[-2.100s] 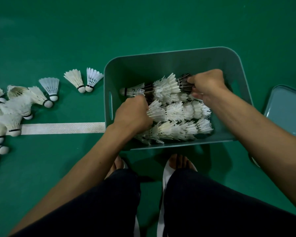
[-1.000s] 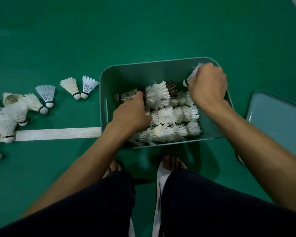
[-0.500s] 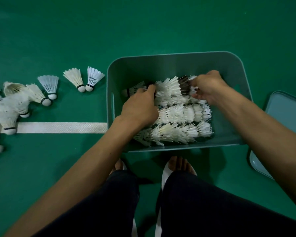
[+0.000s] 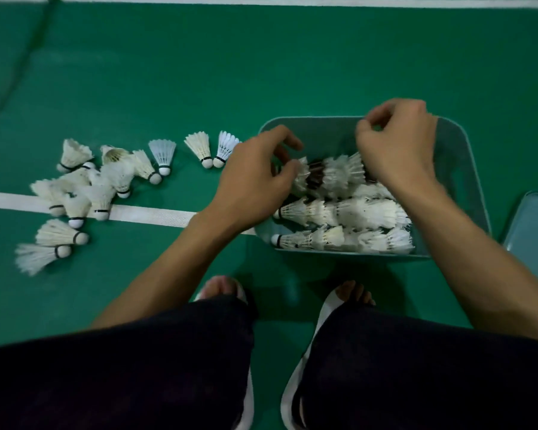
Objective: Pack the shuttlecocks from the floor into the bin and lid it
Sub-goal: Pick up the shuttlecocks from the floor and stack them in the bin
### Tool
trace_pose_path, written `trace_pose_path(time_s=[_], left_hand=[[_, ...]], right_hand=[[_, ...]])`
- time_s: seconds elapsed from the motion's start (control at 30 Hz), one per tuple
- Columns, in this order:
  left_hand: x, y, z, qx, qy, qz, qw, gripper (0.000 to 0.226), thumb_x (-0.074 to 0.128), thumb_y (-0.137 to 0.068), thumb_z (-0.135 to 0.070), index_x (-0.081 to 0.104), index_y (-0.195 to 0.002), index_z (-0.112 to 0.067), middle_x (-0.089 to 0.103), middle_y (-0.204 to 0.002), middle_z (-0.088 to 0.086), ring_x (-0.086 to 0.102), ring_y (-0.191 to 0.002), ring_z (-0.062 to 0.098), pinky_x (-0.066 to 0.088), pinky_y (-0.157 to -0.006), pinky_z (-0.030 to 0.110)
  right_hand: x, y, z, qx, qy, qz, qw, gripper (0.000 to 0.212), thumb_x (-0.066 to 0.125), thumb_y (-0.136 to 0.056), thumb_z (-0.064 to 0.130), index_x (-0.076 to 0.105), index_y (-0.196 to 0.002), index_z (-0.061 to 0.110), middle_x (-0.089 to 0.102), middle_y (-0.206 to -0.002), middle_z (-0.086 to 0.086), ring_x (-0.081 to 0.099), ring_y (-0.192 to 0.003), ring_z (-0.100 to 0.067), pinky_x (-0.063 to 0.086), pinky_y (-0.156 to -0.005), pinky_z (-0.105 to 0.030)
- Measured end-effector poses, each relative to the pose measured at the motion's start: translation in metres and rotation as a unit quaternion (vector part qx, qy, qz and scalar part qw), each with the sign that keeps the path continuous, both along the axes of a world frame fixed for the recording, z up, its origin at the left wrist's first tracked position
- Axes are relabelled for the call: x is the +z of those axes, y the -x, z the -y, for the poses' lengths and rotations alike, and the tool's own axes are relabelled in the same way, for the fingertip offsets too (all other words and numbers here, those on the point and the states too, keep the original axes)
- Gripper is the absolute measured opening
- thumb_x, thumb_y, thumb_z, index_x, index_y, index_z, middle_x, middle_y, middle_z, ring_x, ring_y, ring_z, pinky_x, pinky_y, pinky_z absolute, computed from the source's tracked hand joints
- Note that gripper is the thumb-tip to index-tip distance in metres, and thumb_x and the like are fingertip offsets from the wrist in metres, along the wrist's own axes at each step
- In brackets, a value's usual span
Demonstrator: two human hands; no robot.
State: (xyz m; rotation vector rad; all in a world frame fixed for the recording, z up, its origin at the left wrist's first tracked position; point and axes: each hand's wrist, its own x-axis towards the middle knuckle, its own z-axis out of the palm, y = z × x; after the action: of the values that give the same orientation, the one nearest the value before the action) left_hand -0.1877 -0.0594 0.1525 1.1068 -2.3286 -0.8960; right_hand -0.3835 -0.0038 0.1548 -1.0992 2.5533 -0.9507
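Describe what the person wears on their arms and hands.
Nothing shows on either. The left hand and right hand are bare, with no glove, ring or watch visible. The left forearm and right forearm are uncovered, with no sleeve in view.

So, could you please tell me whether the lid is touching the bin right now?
Apart. The head view shows a strip of green floor between the bin and the lid lying to its right.

A dark green sports-court floor [image 4: 292, 72] lay in dim light. One white line [image 4: 156, 216] crossed it nearby, and a second white line [image 4: 292, 0] ran along the far edge.
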Motion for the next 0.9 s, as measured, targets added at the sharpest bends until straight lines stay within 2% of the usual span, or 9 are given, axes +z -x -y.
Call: trace_pose_path(time_s=[0.1, 0.17, 0.27, 0.37, 0.53, 0.63, 0.7, 0.77, 0.9], left_hand=[[-0.010, -0.031, -0.003, 0.059, -0.017, -0.041, 0.997, 0.014, 0.065, -0.089, -0.020, 0.069, -0.103, -0.020, 0.066, -0.083, -0.010, 0.061, -0.065, 0.014, 0.050, -0.065, 0.031], [-0.030, -0.052, 0.009, 0.106, -0.034, -0.028, 0.993, 0.013, 0.066, -0.087, -0.018, 0.068, -0.099, -0.022, 0.067, -0.082, -0.009, 0.060, -0.063, 0.017, 0.051, -0.065, 0.034], [-0.067, -0.086, 0.036, 0.219, -0.089, 0.011, 0.972, 0.012, 0.065, -0.084, -0.018, 0.070, -0.095, -0.021, 0.067, -0.081, -0.009, 0.062, -0.068, 0.018, 0.053, -0.069, 0.035], [-0.107, -0.122, 0.064, 0.311, -0.135, 0.063, 0.939, 0.016, 0.065, -0.083, -0.018, 0.072, -0.097, -0.016, 0.071, -0.088, -0.007, 0.067, -0.088, 0.021, 0.049, -0.074, 0.029], [-0.148, -0.155, 0.121, 0.401, -0.019, 0.136, 0.906, 0.032, 0.069, -0.089, -0.033, 0.060, -0.112, -0.013, 0.057, -0.113, 0.007, 0.058, -0.100, 0.028, 0.043, -0.070, 0.036], [-0.162, -0.153, 0.148, 0.420, 0.034, 0.202, 0.884, 0.047, 0.070, -0.086, -0.049, 0.056, -0.112, -0.012, 0.048, -0.118, 0.011, 0.050, -0.103, 0.030, 0.048, -0.071, 0.042], [-0.174, -0.150, 0.161, 0.428, 0.014, 0.245, 0.870, 0.058, 0.072, -0.080, -0.059, 0.058, -0.111, -0.012, 0.044, -0.128, 0.013, 0.047, -0.111, 0.033, 0.050, -0.081, 0.045], [-0.183, -0.145, 0.167, 0.442, -0.029, 0.254, 0.860, 0.063, 0.074, -0.077, -0.064, 0.060, -0.109, -0.013, 0.038, -0.138, 0.015, 0.044, -0.120, 0.036, 0.048, -0.089, 0.049], [-0.196, -0.140, 0.166, 0.454, 0.002, 0.235, 0.859, 0.048, 0.077, -0.080, -0.055, 0.068, -0.101, -0.013, 0.038, -0.139, 0.015, 0.047, -0.118, 0.035, 0.053, -0.083, 0.045]], right_hand=[[0.010, -0.054, 0.025, 0.111, 0.088, -0.008, 0.990, 0.015, 0.062, -0.088, 0.021, 0.075, -0.084, 0.014, 0.071, -0.080, 0.002, 0.065, -0.078, -0.014, 0.054, -0.078, -0.030], [0.007, -0.083, 0.051, 0.157, 0.088, 0.002, 0.984, 0.015, 0.064, -0.085, 0.023, 0.076, -0.082, 0.014, 0.072, -0.079, 0.002, 0.067, -0.077, -0.015, 0.056, -0.077, -0.033], [-0.005, -0.113, 0.093, 0.252, 0.002, 0.017, 0.968, 0.014, 0.065, -0.083, 0.021, 0.079, -0.083, 0.016, 0.074, -0.079, 0.002, 0.067, -0.079, -0.017, 0.057, -0.079, -0.034], [-0.014, -0.134, 0.136, 0.333, -0.095, 0.015, 0.938, 0.017, 0.063, -0.084, 0.011, 0.080, -0.086, 0.012, 0.076, -0.084, -0.005, 0.070, -0.083, -0.021, 0.057, -0.079, -0.034], [-0.049, -0.142, 0.218, 0.341, -0.289, -0.025, 0.894, 0.028, 0.057, -0.085, 0.008, 0.074, -0.108, 0.005, 0.073, -0.111, -0.017, 0.067, -0.103, -0.033, 0.057, -0.093, -0.042], [-0.065, -0.142, 0.238, 0.368, -0.377, -0.040, 0.849, 0.031, 0.061, -0.088, 0.008, 0.070, -0.116, 0.002, 0.069, -0.121, -0.017, 0.066, -0.109, -0.034, 0.057, -0.088, -0.039], [-0.069, -0.143, 0.240, 0.379, -0.414, -0.040, 0.827, 0.033, 0.064, -0.091, 0.012, 0.066, -0.122, 0.001, 0.065, -0.120, -0.018, 0.061, -0.101, -0.034, 0.050, -0.076, -0.036], [-0.072, -0.143, 0.241, 0.378, -0.428, -0.026, 0.820, 0.030, 0.063, -0.093, 0.013, 0.062, -0.120, -0.002, 0.060, -0.109, -0.020, 0.057, -0.090, -0.033, 0.048, -0.074, -0.037], [-0.067, -0.143, 0.238, 0.355, -0.415, -0.006, 0.838, 0.018, 0.066, -0.094, 0.013, 0.057, -0.083, 0.001, 0.054, -0.077, -0.012, 0.049, -0.058, -0.024, 0.041, -0.054, -0.026]])
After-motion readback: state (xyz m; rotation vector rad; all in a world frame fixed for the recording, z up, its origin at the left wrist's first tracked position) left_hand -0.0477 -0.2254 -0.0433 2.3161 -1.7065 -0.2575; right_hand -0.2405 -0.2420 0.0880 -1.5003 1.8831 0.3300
